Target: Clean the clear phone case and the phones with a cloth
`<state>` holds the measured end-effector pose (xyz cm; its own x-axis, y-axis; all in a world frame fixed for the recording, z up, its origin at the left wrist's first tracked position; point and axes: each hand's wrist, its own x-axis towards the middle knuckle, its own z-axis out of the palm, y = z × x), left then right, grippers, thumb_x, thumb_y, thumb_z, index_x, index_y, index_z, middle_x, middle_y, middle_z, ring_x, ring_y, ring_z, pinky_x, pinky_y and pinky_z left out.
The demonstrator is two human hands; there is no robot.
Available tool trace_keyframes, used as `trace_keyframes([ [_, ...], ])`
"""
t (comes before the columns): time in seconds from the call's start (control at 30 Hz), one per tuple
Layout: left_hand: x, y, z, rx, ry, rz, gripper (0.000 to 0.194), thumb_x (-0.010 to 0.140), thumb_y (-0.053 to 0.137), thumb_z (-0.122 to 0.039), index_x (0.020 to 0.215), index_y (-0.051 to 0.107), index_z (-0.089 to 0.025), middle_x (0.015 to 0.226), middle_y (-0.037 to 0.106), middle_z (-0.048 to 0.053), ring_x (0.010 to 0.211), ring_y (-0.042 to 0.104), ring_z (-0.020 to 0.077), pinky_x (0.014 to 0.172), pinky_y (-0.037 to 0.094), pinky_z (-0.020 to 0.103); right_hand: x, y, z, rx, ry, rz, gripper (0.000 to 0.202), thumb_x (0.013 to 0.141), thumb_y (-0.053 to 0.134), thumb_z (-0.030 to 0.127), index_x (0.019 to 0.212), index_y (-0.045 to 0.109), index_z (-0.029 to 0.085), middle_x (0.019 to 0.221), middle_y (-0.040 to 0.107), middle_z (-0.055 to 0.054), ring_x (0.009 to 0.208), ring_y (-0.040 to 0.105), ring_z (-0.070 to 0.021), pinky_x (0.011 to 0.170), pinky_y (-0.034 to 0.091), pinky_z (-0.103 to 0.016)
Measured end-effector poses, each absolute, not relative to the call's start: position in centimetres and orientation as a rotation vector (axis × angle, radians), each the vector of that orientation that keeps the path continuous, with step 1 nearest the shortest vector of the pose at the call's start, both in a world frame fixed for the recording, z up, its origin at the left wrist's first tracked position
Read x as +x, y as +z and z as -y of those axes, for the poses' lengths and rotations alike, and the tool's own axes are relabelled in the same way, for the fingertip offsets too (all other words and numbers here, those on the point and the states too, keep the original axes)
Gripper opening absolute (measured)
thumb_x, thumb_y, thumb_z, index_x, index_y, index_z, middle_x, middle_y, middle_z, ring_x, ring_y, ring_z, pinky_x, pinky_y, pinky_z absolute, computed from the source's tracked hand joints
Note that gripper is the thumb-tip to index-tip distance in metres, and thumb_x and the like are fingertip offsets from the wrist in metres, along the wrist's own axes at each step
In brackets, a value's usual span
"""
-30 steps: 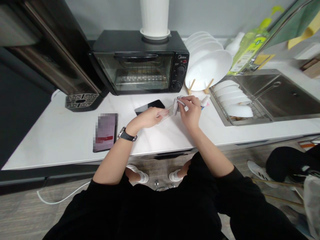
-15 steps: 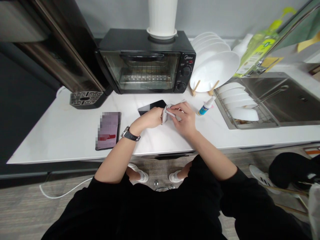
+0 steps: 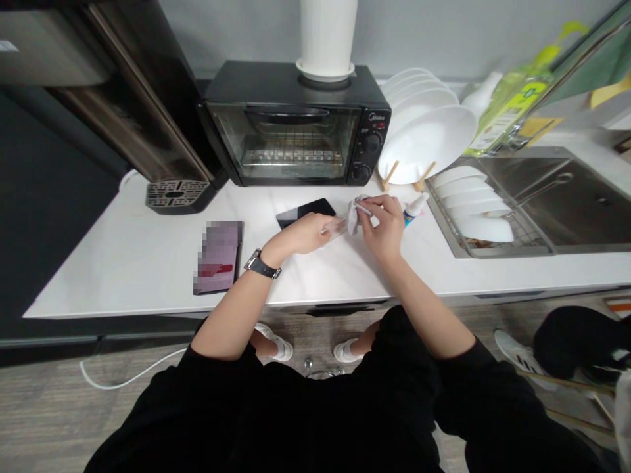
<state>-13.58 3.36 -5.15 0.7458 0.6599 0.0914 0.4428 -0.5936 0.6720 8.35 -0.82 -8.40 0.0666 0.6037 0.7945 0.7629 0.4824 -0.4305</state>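
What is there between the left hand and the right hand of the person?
The head view shows a thin clear piece, held by the left hand, and a whitish cloth, held by the right hand.

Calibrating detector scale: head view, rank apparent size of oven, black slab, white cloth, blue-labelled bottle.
Oven
Black slab, partly hidden
White cloth and blue-labelled bottle: too alike to rank, both partly hidden

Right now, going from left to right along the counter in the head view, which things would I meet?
Purple-screened device, wristwatch, left hand, transparent piece, white cloth, right hand, blue-labelled bottle, white bowls.
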Motion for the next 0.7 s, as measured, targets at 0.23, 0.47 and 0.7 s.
trace_keyframes([
  [0.23, -13.5, -5.8, -3.5, 2.36, 0.473, -0.824, 0.016, 0.089, 0.057, -0.006, 0.096, 0.06, -0.02, 0.091, 0.073, 0.004, 0.086, 0.07, 0.0196, 0.08, 0.05, 0.03, 5.6, -8.8, 1.7, -0.78, -0.087, 1.847, 0.025, 0.102, 0.073, 0.022, 0.122, 0.083, 0.035, 0.105, 0.08, -0.004, 0.094, 0.069, -0.0229, 0.077, 0.056, -0.042],
  [0.47, -14.0, -6.5, -3.4, 2.355, 0.516, -0.926, 0.027, 0.093, 0.061, -0.015, 0.117, 0.05, -0.021, 0.09, 0.071, 0.004, 0.08, 0.071, 0.0226, 0.07, 0.049, 0.031, 6.2, -8.8, 1.5, -0.84, -0.111, 1.881, 0.023, 0.103, 0.071, 0.023, 0.119, 0.084, 0.035, 0.105, 0.081, -0.004, 0.093, 0.068, -0.0229, 0.079, 0.057, -0.042],
  [0.7, -13.4, -4.8, -2.4, 2.318, 0.44, -1.001, 0.037, 0.091, 0.058, -0.006, 0.125, 0.051, -0.021, 0.11, 0.077, 0.007, 0.093, 0.072, 0.0196, 0.084, 0.053, 0.031, 9.1, -8.1, 0.4, -1.334, -0.203, 1.578, 0.021, 0.1, 0.068, 0.022, 0.108, 0.087, 0.029, 0.109, 0.082, -0.007, 0.104, 0.069, -0.0292, 0.093, 0.057, -0.05],
])
